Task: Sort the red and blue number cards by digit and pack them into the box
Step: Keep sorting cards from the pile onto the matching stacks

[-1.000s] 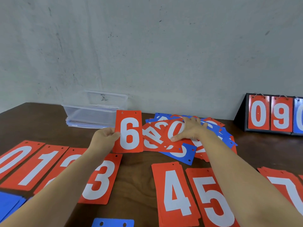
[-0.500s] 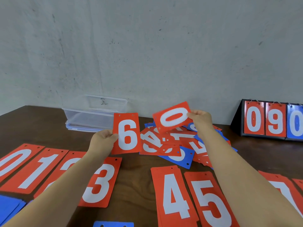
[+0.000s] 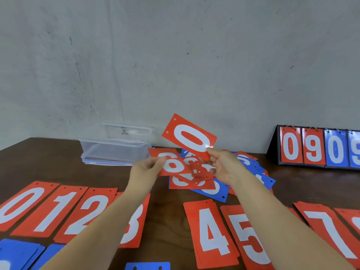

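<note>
Right hand (image 3: 224, 165) pinches flat rectangular red 0 card (image 3: 190, 138); left hand (image 3: 145, 170) grips blurred red card (image 3: 172, 165).

I'm looking at a raised card (image 3: 190, 138) that is showing bright red with a white zero. Below it, a lower card (image 3: 171, 162) is reading red with a white digit, too blurred to name. The heap (image 3: 251, 168) behind is mixing red and blue cards. The row of cards (image 3: 210, 234) nearest me is showing red with white digits; blue cards (image 3: 17, 252) are peeking in at bottom left. The box (image 3: 116, 147) is looking clear, the table (image 3: 167, 221) dark brown with wood grain, the wall (image 3: 175, 55) pale grey with dark specks. The black stand (image 3: 273, 149) is displaying two red and two blue faces.
</note>
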Available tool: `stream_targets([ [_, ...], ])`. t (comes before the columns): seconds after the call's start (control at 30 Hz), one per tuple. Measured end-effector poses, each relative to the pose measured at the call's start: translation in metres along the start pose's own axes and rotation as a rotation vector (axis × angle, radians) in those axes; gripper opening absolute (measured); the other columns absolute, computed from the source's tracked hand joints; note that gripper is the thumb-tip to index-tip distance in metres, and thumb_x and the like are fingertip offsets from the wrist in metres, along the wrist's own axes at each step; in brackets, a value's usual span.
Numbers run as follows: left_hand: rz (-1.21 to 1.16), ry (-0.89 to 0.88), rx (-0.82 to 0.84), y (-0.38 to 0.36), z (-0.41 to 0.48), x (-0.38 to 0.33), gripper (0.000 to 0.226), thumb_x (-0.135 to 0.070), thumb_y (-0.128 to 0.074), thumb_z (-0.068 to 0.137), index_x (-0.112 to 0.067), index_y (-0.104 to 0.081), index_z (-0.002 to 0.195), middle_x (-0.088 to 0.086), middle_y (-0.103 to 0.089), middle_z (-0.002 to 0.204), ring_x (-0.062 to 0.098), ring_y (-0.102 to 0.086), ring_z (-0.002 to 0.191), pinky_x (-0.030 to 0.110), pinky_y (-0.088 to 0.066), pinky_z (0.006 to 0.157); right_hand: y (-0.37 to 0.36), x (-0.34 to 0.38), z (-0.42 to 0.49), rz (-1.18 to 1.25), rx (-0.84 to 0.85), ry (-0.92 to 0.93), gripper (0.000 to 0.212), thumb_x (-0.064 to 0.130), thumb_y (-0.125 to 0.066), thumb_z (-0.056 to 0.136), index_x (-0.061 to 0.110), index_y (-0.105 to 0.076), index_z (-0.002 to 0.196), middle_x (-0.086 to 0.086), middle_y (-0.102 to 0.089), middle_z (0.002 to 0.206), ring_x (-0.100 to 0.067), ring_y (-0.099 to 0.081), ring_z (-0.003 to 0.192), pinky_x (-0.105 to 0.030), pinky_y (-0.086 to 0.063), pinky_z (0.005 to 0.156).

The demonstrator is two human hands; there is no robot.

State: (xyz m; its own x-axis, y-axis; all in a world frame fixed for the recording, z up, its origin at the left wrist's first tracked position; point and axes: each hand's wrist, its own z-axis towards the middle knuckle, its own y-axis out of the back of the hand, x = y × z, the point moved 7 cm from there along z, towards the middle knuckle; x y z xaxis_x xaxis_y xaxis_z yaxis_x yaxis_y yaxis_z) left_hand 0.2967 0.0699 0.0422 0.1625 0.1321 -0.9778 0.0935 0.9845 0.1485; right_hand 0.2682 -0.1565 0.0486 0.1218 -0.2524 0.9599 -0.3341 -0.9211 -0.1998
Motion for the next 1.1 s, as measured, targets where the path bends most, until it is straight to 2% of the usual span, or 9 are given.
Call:
stream_targets([
  [0.07,-0.070,-0.033,0.095,-0.016,-0.006,-0.010,0.022,-0.040,-0.065,0.090,-0.021,-0.074,0.096,-0.007,-0.077,0.091,0.007,-0.072,0.084,0.015,-0.056,0.071,-0.014,-0.003,-0.009,-0.024,0.016,0.026,0.012,0.018,-0.054,0.098,0.013,-0.065,0.094,-0.004,-0.070,0.088,-0.012,-0.065,0.075,-0.027,-0.048,0.060],
  [0.17,-0.155,-0.046,0.091,-0.025,-0.008,-0.014,0.028,-0.032,-0.065,0.092,-0.005,-0.072,0.093,0.003,-0.076,0.088,0.008,-0.072,0.076,0.013,-0.052,0.062,-0.025,-0.009,-0.019,-0.138,-0.029,0.083,0.014,0.021,-0.060,0.095,0.009,-0.068,0.099,-0.009,-0.074,0.095,-0.021,-0.070,0.088,-0.039,-0.057,0.082],
  [0.33,-0.173,-0.027,0.118,-0.018,-0.009,-0.008,0.029,-0.033,-0.059,0.095,-0.014,-0.069,0.114,-0.003,-0.073,0.109,0.012,-0.069,0.102,0.026,-0.054,0.090,-0.004,0.006,-0.036,-0.167,-0.148,0.139,0.022,0.031,-0.064,0.090,0.012,-0.070,0.098,-0.002,-0.076,0.086,-0.021,-0.065,0.101,-0.041,-0.043,0.097],
  [0.43,-0.162,-0.023,0.155,-0.010,-0.011,-0.007,0.026,-0.034,-0.059,0.094,-0.017,-0.070,0.110,-0.006,-0.074,0.106,0.011,-0.069,0.099,0.022,-0.053,0.088,0.023,0.019,-0.042,-0.155,-0.268,0.140,0.020,0.037,-0.067,0.086,0.017,-0.069,0.092,0.003,-0.075,0.078,-0.021,-0.062,0.106,-0.049,-0.035,0.108],
  [0.5,-0.179,-0.015,0.234,-0.011,-0.016,-0.006,0.023,-0.034,-0.059,0.094,-0.019,-0.071,0.106,-0.005,-0.075,0.104,0.012,-0.071,0.099,0.025,-0.054,0.090,0.022,0.020,-0.045,-0.185,-0.194,0.092,0.023,0.042,-0.065,0.087,0.020,-0.071,0.093,0.004,-0.076,0.084,-0.021,-0.060,0.108,-0.048,-0.032,0.110],
  [0.67,-0.154,-0.050,0.373,-0.019,-0.026,-0.006,0.030,-0.032,-0.059,0.094,-0.006,-0.072,0.103,0.004,-0.076,0.101,0.018,-0.071,0.097,0.032,-0.052,0.093,-0.004,0.006,-0.061,-0.199,0.031,-0.035,0.019,0.035,-0.062,0.091,0.019,-0.070,0.084,0.001,-0.071,0.080,-0.015,-0.062,0.080,-0.035,-0.045,0.087],
  [0.77,-0.171,-0.053,0.411,-0.024,-0.037,-0.008,0.023,-0.028,-0.058,0.095,-0.011,-0.073,0.101,0.001,-0.076,0.100,0.012,-0.071,0.091,0.025,-0.053,0.084,0.001,-0.003,-0.062,-0.289,-0.030,-0.022,0.014,0.015,-0.063,0.087,0.017,-0.066,0.073,0.000,-0.069,0.075,-0.014,-0.062,0.078,-0.036,-0.041,0.096],
  [0.9,-0.172,0.010,0.418,-0.027,-0.041,-0.011,0.020,-0.027,-0.057,0.097,-0.019,-0.071,0.108,-0.003,-0.075,0.105,0.012,-0.070,0.093,0.028,-0.053,0.085,0.016,0.008,-0.069,-0.271,-0.105,0.098,0.006,0.007,-0.068,0.085,0.011,-0.070,0.081,-0.001,-0.071,0.070,-0.016,-0.064,0.073,-0.031,-0.049,0.075],
  [1.1,-0.129,0.104,0.307,-0.008,-0.047,-0.015,0.012,-0.018,-0.059,0.097,-0.012,-0.067,0.104,0.001,-0.072,0.074,0.010,-0.062,0.066,0.020,-0.051,0.062,0.057,0.020,-0.087,-0.234,-0.231,0.073,0.010,0.012,-0.065,0.090,0.008,-0.067,0.099,-0.008,-0.071,0.092,-0.019,-0.066,0.078,-0.035,-0.052,0.062],
])
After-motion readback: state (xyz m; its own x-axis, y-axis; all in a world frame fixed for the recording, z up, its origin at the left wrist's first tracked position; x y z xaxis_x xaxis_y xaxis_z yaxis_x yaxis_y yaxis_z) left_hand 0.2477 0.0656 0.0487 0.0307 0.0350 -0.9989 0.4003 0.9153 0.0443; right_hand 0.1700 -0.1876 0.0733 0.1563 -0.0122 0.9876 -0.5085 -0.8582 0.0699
